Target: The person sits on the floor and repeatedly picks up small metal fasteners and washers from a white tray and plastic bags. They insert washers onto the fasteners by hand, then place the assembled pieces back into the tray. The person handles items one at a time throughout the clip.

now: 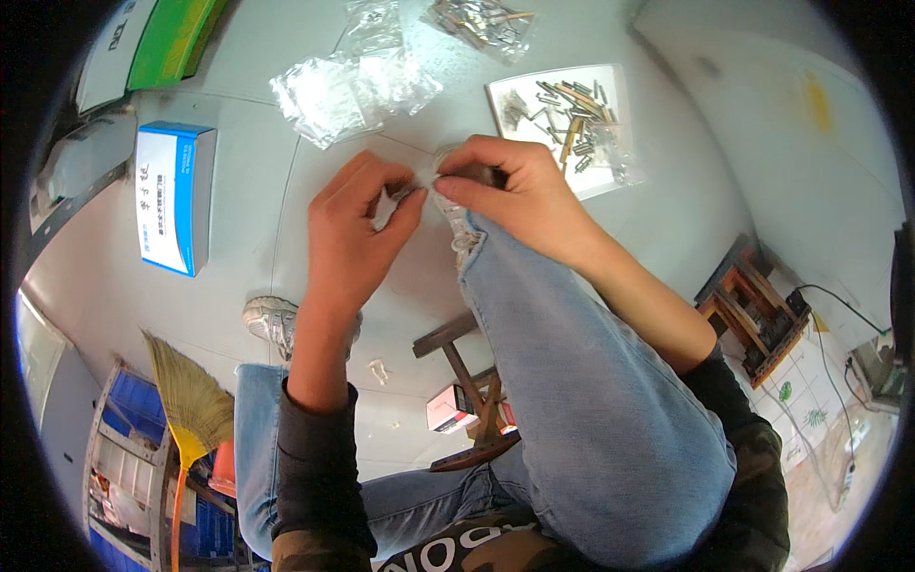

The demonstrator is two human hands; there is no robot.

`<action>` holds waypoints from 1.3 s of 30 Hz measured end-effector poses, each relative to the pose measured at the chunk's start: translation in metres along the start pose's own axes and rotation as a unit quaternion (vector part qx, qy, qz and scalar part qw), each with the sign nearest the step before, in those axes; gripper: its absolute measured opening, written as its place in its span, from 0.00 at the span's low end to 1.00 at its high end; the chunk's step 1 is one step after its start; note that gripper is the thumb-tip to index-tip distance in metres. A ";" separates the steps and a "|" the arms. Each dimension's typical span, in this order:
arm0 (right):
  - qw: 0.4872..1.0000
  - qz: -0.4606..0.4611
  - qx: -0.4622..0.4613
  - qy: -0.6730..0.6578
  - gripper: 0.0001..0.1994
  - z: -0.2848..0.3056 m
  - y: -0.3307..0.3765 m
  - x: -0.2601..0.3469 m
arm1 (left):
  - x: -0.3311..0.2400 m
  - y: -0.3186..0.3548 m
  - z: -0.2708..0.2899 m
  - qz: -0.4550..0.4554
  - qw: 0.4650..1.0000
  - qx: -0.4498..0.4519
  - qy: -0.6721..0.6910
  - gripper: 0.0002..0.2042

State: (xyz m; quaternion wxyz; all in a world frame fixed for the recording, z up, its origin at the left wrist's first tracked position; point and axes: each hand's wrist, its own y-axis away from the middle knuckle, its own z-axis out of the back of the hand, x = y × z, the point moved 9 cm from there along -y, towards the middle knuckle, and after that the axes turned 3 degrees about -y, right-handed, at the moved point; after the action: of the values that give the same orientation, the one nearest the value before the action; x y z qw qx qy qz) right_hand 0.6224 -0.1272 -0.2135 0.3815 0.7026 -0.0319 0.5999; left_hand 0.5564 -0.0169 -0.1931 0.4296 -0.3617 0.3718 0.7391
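Observation:
My left hand (355, 214) and my right hand (519, 181) are raised in front of me, fingertips almost meeting. Thumb and forefinger of each are pinched together. Something small and pale, perhaps clear plastic, shows between them; I cannot make out what it is. Beyond the left hand, clear plastic bags (353, 95) lie in a loose heap on the floor. A white tray (515, 86) sits past the right hand, holding several small metal pins and strips (576, 107). Farther off lies another clear bag (484, 27) with slender metal parts inside.
A blue and white box (172, 200) stands at left, below a green and white box (157, 48). A broom (195, 400) leans near a metal rack at lower left. My legs flank a dark wooden stool (467, 381) and a small box (450, 410). Another wooden stool (753, 305) is at right.

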 end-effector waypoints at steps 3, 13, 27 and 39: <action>0.999 0.031 0.005 0.013 0.05 -0.007 -0.001 -0.002 | 0.003 0.004 -0.001 -0.011 1.000 -0.007 -0.007 0.06; 0.976 0.183 0.030 0.113 0.07 -0.025 -0.003 0.006 | 0.026 0.016 -0.002 0.041 0.998 -0.001 0.040 0.06; 0.979 0.186 0.052 0.068 0.06 -0.038 -0.010 -0.006 | 0.060 0.031 0.004 0.113 0.991 0.007 0.066 0.05; 0.999 0.024 0.026 0.005 0.12 -0.026 -0.018 -0.039 | 0.112 0.045 0.010 0.198 0.974 0.006 0.110 0.06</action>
State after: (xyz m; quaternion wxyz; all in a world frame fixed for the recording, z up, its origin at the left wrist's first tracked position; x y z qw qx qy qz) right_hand 0.5992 -0.1154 -0.2563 0.3486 0.7083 -0.0312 0.6130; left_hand 0.4727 0.0168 -0.2736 0.2334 -0.3579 0.4855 0.7627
